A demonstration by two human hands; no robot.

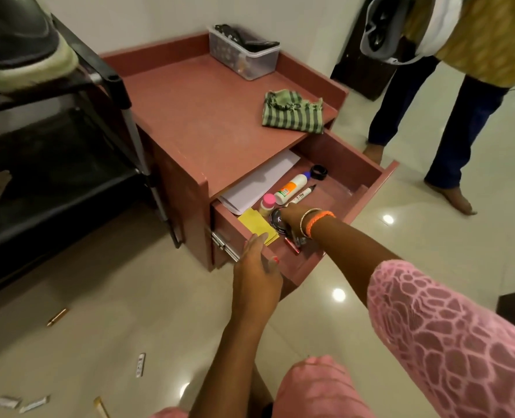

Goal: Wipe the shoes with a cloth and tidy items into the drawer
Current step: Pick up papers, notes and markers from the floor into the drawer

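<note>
The reddish drawer (pixel 368 188) stands pulled out of the bedside cabinet (pixel 190 122). My right hand (pixel 292 217) reaches into it and grips a round black tin (pixel 276 221). At the drawer's front left corner my left hand (pixel 256 263) rests with relaxed fingers beside a yellow pad (pixel 254 223). In the drawer lie white papers (pixel 259 182), a pink-capped bottle (pixel 268 203), a white bottle (pixel 292 185), a marker (pixel 306 193) and a black ring (pixel 319 171). A green striped cloth (pixel 292 111) lies crumpled on the cabinet top. A grey shoe (pixel 24 52) sits on the rack at the upper left.
A clear plastic box (pixel 244 55) stands at the cabinet's back. The black shoe rack (pixel 69 182) is close on the left. Another person's legs (pixel 461 125) stand to the right. Small items lie on the tiled floor (pixel 57 316), among them a white stick (pixel 140 365).
</note>
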